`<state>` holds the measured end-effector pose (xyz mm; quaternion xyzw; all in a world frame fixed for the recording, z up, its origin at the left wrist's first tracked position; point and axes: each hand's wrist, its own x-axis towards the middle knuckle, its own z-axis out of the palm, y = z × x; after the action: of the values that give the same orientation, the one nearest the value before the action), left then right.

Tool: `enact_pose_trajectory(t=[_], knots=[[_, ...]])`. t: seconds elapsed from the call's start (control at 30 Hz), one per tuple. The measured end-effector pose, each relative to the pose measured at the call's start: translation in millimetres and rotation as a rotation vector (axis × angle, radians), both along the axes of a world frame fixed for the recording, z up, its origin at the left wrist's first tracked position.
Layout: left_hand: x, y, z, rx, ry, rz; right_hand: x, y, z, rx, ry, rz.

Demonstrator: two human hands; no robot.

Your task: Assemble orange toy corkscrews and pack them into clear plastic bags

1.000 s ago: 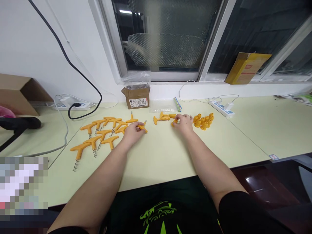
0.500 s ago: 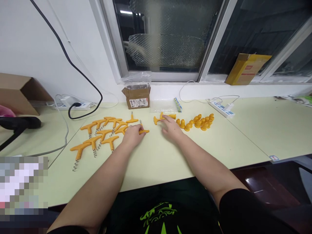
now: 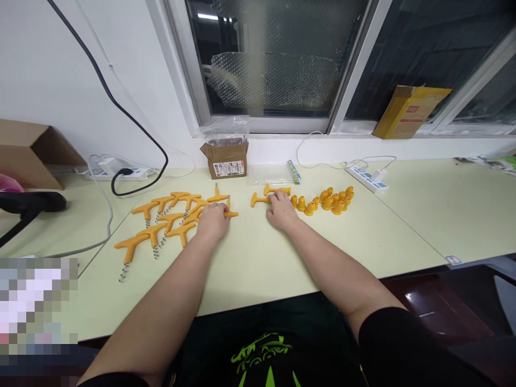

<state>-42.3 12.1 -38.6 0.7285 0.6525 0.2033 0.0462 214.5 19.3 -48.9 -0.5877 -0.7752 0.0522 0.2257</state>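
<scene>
My left hand (image 3: 213,219) is closed on a yellow T-handled corkscrew (image 3: 231,214), whose metal spiral points up toward the window. My right hand (image 3: 281,209) has its fingers closed on a second yellow T-shaped piece (image 3: 258,199) that lies sideways, its far end hidden under the fingers. Just behind it lies another yellow T-shaped piece (image 3: 278,190). Several yellow corkscrews (image 3: 151,233) are spread on the table left of my left hand. Several yellow cone-like caps (image 3: 327,202) stand in a group right of my right hand.
At the table's back are a small open cardboard box (image 3: 228,160), a clear plastic bag (image 3: 270,174) and a white power strip (image 3: 366,179). A larger box (image 3: 32,153) and a black cable (image 3: 116,102) are on the left.
My left hand has shifted slightly left with its corkscrew. My right hand has come a little nearer and its fingers have closed on the front T-shaped piece, which has moved slightly left.
</scene>
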Motion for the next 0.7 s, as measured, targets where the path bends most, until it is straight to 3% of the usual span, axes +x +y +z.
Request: enact_pose_trajectory(t=[0.2,0.33,0.47,0.57,0.7], knots=[[-3,-3,4.2,0.045,-0.046,0.028,7,-9,3.7,-0.065,0.112,0.082],[9,-12,13.5,0.096,-0.133,-0.235,10,-10,4.9,-0.187,0.411,0.049],[20,-21,20.0,0.152,-0.22,-0.492,5,-12,13.9,-0.531,0.953,0.016],[21,-25,24.2,0.133,-0.261,-0.542,4,-15,23.0,-0.716,1.211,0.011],[21,-27,26.9,0.076,-0.267,-0.58,10,-16,29.1,-0.853,1.384,-0.024]])
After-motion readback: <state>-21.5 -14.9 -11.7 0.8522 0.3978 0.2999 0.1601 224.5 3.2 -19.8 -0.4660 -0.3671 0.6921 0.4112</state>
